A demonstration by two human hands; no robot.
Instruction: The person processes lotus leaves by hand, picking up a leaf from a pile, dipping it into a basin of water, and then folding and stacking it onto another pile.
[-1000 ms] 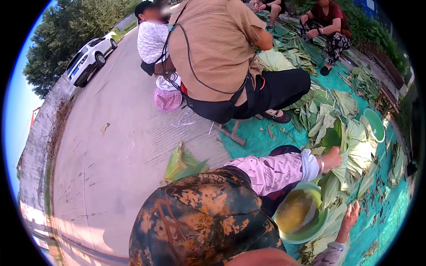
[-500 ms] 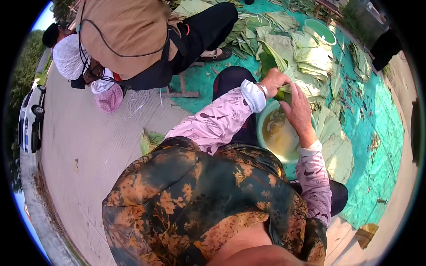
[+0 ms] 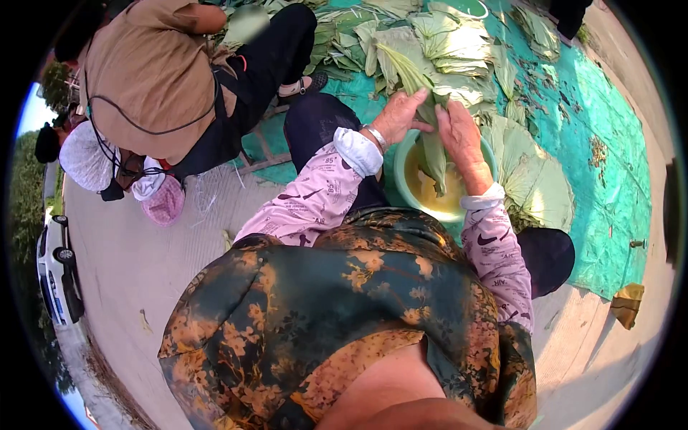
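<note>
A long folded lotus leaf (image 3: 431, 154) slants between my hands, its lower end hanging over the water in a pale green basin (image 3: 403, 188). My left hand (image 3: 399, 117) is closed on the leaf's left side, thumb uppermost. On the other side, my right hand (image 3: 461, 136) grips the same leaf, with its fingertips pointing up. Parts of the fingers are hidden behind the leaf. Murky yellowish water and some blurred pale shapes lie in the basin. Large flat lotus leaves (image 3: 529, 172) spread out right of the basin.
Stacked lotus leaves (image 3: 459, 46) cover the green tarp (image 3: 602, 179) ahead. At left a person in a brown top (image 3: 147, 79) sits on a low wooden stool (image 3: 265, 147). A pink cap (image 3: 163, 202) and white strings (image 3: 208, 190) are beside them. A white car (image 3: 57, 269) stands far left.
My hands have drawn apart, and the folded leaf now extends down over the basin between them. My view has shifted, so the surroundings sit differently in the frame.
</note>
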